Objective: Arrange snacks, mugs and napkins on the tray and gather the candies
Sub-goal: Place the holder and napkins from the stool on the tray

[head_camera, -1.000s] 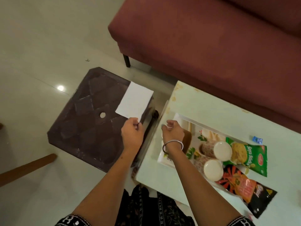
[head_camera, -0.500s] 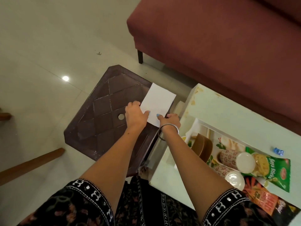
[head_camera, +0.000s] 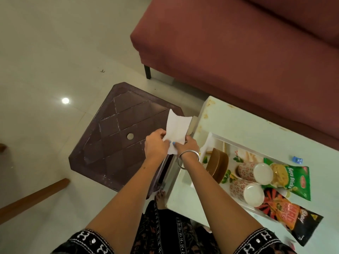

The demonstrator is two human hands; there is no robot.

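Head view: left hand [head_camera: 156, 145] and right hand [head_camera: 187, 148] both pinch the white napkin [head_camera: 177, 132], which rises toward twelve o'clock from the touching fingertips.

I stood in a home's living room: a maroon sofa [head_camera: 238, 52] sat on pale tiled floor [head_camera: 45, 52], beside a low pale surface [head_camera: 238, 121] and a dark plastic stool [head_camera: 119, 140].

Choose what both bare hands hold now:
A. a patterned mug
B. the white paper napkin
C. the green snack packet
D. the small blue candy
B: the left hand and right hand both pinch the white paper napkin above the dark brown stool.
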